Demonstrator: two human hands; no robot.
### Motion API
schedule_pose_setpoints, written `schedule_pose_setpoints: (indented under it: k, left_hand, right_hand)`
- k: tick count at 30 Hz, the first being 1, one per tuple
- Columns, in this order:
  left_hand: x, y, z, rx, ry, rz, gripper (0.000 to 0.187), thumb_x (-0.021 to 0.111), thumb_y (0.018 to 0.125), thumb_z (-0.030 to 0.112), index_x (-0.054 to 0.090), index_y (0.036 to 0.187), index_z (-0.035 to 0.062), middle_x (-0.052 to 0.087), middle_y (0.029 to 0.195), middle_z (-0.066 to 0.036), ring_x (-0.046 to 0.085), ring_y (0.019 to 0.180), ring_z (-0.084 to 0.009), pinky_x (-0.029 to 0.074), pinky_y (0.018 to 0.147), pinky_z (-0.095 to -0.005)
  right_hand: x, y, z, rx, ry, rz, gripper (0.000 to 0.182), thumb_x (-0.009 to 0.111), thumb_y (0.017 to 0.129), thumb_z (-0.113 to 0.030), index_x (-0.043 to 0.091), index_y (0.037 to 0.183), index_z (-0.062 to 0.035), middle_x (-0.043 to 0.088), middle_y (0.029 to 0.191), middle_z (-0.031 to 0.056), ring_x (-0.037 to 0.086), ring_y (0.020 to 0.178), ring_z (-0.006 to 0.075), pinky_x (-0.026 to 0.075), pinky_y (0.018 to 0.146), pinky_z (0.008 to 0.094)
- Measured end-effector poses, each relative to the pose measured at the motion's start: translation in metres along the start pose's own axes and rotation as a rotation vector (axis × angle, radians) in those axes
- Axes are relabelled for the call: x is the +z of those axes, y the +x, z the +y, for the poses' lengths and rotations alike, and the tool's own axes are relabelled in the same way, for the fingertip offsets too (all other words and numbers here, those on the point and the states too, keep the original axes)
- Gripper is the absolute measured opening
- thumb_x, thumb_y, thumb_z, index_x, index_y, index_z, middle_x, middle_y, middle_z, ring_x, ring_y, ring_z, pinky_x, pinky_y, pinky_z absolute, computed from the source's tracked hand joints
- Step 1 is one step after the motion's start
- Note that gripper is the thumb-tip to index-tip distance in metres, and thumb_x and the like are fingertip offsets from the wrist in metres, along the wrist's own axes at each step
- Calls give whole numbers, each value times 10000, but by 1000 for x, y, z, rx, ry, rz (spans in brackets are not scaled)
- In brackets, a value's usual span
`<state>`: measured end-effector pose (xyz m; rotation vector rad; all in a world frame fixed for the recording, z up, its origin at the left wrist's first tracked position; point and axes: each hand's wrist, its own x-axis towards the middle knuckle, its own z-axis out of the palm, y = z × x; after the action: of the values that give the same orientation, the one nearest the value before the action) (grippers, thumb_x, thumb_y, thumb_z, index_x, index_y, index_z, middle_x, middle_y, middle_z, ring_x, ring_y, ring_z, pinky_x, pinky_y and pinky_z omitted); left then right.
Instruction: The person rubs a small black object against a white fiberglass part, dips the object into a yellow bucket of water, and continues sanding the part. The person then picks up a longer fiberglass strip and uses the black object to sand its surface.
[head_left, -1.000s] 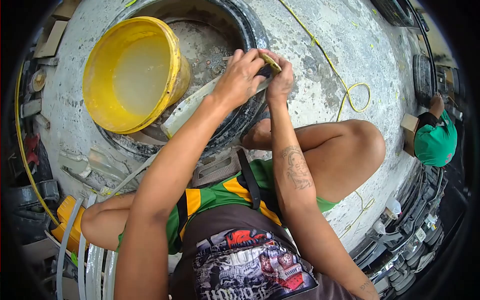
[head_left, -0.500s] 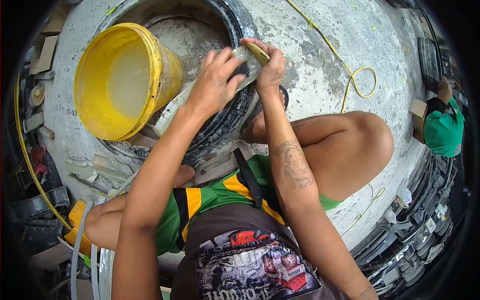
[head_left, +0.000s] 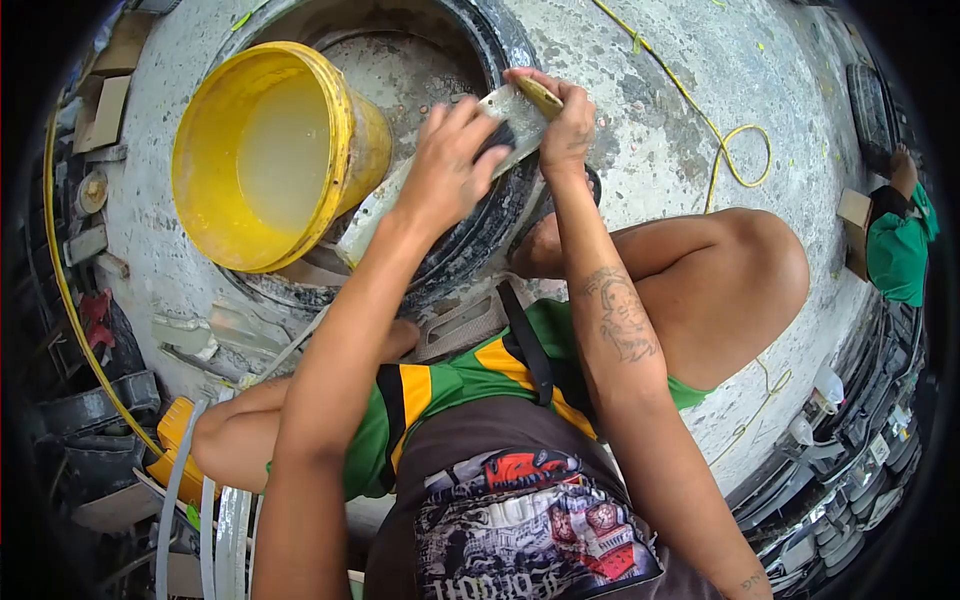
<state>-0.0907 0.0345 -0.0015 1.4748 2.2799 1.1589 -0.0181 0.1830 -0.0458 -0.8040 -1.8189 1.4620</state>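
A long pale panel [head_left: 370, 215] slants over the tyre ring, its upper end gripped by my right hand [head_left: 570, 125]. At that end a yellowish, flat-looking piece [head_left: 540, 97] shows between the thumb and fingers; whether it is separate from the panel I cannot tell. My left hand [head_left: 450, 165] is curled over a small dark block [head_left: 498, 137] lying against the panel's face. Just left of this hand a yellow bucket [head_left: 355, 150] of cloudy liquid stands tilted.
A black tyre-like ring [head_left: 515, 40] surrounds the bucket's base. Yellow cord [head_left: 690, 95] loops over the concrete floor. Stacked dark parts [head_left: 850, 480] lie at lower right. At the right edge is another person's green sleeve or garment [head_left: 895, 255]. Cardboard [head_left: 105, 110] stands at upper left.
The whole view has shifted, so things appear farther right. My left hand and the dark block sit slightly lower along the panel, and more of the panel's upper end shows.
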Motion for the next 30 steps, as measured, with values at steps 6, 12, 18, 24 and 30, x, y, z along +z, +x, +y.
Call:
schedule_pose_setpoints:
  k: [6, 12, 18, 24, 30]
  left_hand:
    - [16, 29, -4, 96, -44, 4, 332, 771, 854, 107, 690, 1165, 26, 632, 1176, -160, 547, 1042, -395, 473, 948, -479]
    - [-23, -15, -12, 4, -26, -124, 322, 779, 844, 102, 693, 1144, 26, 626, 1154, -159, 549, 1019, -396, 476, 925, -477]
    - [0, 8, -5, 60, -37, -57, 318, 765, 866, 100, 714, 1171, 28, 636, 1143, -166, 557, 1050, -391, 474, 950, -462]
    - [-23, -8, -13, 5, -18, -173, 331, 760, 885, 123, 706, 1199, 33, 640, 1197, -171, 567, 1100, -383, 477, 980, -455]
    - [-18, -15, -16, 38, -12, -130, 365, 772, 873, 150, 698, 1206, 19, 637, 1207, -165, 557, 1069, -376, 476, 974, -458]
  right_hand:
    - [-4, -8, -3, -156, -320, 6, 415, 378, 1040, -155, 759, 1044, 9, 803, 1054, 158, 768, 974, 297, 582, 907, 359]
    - [-3, 2, 28, -325, -362, 7, 177, 528, 1006, -59, 662, 1085, 26, 803, 1057, 150, 776, 989, 295, 591, 887, 351]
    - [-3, -3, -3, -166, -199, -23, 522, 287, 1055, -188, 763, 1030, 26, 805, 1044, 163, 778, 972, 287, 571, 933, 331]
    - [-3, 2, -1, -207, -211, -8, 462, 338, 1041, -148, 769, 1062, 15, 809, 1024, 151, 778, 951, 265, 570, 921, 324]
    - [-4, -1, 16, -288, -275, 4, 285, 474, 1008, -87, 723, 1093, 21, 807, 1034, 143, 776, 933, 274, 584, 911, 370]
